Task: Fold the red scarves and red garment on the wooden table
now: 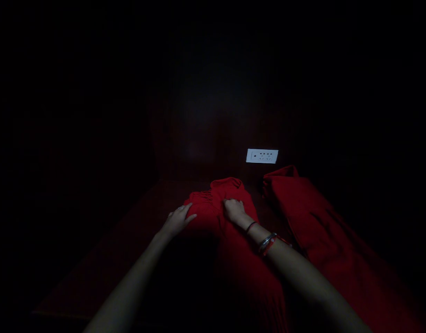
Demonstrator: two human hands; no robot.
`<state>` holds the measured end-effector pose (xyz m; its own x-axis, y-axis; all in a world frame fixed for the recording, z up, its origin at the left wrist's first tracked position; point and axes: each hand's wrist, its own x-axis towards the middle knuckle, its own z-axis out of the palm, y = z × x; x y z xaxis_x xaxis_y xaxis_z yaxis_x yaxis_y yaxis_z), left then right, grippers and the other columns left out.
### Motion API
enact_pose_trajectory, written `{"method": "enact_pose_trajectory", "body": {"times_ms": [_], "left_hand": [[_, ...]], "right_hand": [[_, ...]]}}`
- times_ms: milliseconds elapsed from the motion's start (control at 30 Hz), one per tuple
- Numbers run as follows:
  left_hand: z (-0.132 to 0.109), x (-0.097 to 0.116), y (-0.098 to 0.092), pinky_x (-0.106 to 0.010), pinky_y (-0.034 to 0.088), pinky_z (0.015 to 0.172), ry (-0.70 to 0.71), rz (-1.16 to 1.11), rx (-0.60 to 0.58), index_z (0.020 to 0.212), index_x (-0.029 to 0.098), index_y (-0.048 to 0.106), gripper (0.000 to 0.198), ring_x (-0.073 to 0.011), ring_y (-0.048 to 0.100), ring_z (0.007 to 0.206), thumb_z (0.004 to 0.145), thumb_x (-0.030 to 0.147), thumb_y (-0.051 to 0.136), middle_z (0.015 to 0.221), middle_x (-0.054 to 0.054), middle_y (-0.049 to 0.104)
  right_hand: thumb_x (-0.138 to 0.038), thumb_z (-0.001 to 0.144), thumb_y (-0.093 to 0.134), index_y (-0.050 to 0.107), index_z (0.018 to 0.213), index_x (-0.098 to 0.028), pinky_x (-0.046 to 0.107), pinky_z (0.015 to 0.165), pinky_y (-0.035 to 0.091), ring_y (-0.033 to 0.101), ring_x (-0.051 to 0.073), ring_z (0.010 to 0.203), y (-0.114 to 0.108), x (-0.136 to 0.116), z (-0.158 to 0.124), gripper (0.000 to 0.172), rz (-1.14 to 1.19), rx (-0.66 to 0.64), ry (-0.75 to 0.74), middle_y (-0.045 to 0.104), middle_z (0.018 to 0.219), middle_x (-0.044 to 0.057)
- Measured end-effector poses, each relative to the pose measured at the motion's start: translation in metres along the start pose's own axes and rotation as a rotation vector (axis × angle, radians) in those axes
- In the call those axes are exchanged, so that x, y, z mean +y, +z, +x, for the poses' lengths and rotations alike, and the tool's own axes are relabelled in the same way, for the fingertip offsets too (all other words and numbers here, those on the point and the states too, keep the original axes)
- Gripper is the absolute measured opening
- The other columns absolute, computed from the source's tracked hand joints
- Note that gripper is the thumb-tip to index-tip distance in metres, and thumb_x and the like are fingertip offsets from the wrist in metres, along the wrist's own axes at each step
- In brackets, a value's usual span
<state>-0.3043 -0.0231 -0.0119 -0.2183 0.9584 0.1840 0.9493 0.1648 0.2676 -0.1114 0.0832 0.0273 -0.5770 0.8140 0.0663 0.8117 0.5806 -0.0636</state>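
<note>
A red garment (230, 222) lies spread on a dark surface in front of me, its gathered top end pointing away. My left hand (177, 220) rests flat on its left edge, fingers stretched out and apart. My right hand (234, 210) presses on the gathered cloth near the top, fingers curled down into the folds; whether it pinches the cloth I cannot make out. Bangles and a thread sit on my right wrist.
A second red cloth (313, 217) lies to the right, running toward me. A white socket plate (262, 156) is on the dark wall behind. The room is very dark; the surface (105, 259) extends left into shadow.
</note>
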Motion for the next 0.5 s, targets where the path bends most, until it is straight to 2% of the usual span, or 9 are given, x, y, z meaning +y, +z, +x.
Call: {"method": "enact_pose_trajectory", "body": {"times_ms": [67,167,233,367,433,500], "left_hand": [[-0.001,0.000,-0.002,-0.035,0.032,0.094,-0.032,-0.013,-0.024,0.131,0.016,0.030,0.053,-0.0210,0.041,0.116,0.086,0.045,0.026,0.127,-0.010,0.045],[-0.001,0.000,-0.006,-0.036,0.033,0.092,-0.083,-0.044,-0.029,0.132,0.019,0.027,0.053,-0.0216,0.043,0.114,0.087,0.046,0.019,0.128,-0.010,0.045],[0.000,0.000,-0.008,-0.037,0.033,0.092,-0.102,-0.049,-0.009,0.132,0.021,0.028,0.053,-0.0223,0.043,0.115,0.087,0.047,0.019,0.128,-0.009,0.044],[0.002,-0.002,-0.003,-0.039,0.034,0.090,-0.127,-0.013,0.043,0.133,0.019,0.027,0.056,-0.0243,0.039,0.117,0.086,0.048,0.022,0.129,-0.011,0.042],[0.003,-0.002,0.001,-0.040,0.034,0.090,-0.137,0.005,0.041,0.133,0.018,0.026,0.057,-0.0254,0.039,0.116,0.085,0.049,0.024,0.128,-0.012,0.042],[0.004,-0.003,0.006,-0.040,0.034,0.090,-0.124,0.017,0.020,0.133,0.018,0.027,0.059,-0.0258,0.040,0.116,0.084,0.050,0.026,0.127,-0.013,0.043]], "right_hand": [[-0.010,0.079,0.036,0.058,0.098,-0.016,0.035,0.083,0.036,0.054,0.021,0.093,-0.009,0.004,0.001,0.029,0.075,0.090,-0.042,0.060,0.097,0.012],[-0.013,0.078,0.039,0.057,0.096,-0.016,0.026,0.081,0.037,0.054,0.016,0.091,-0.034,0.021,0.001,0.026,0.342,0.356,-0.098,0.061,0.098,0.007],[-0.016,0.076,0.041,0.057,0.095,-0.015,0.025,0.080,0.038,0.054,0.016,0.088,-0.054,0.042,0.001,0.024,0.526,0.534,-0.062,0.061,0.096,0.005],[-0.018,0.070,0.044,0.056,0.090,-0.015,0.031,0.076,0.041,0.054,0.017,0.081,-0.088,0.110,0.002,0.024,0.721,0.900,0.138,0.060,0.090,0.004],[-0.017,0.068,0.043,0.056,0.091,-0.015,0.032,0.077,0.041,0.053,0.017,0.081,-0.099,0.153,-0.001,0.026,0.717,1.038,0.258,0.059,0.089,0.005],[-0.016,0.070,0.041,0.055,0.097,-0.013,0.034,0.079,0.039,0.052,0.018,0.083,-0.104,0.192,-0.008,0.030,0.635,1.125,0.445,0.057,0.093,0.010]]}}
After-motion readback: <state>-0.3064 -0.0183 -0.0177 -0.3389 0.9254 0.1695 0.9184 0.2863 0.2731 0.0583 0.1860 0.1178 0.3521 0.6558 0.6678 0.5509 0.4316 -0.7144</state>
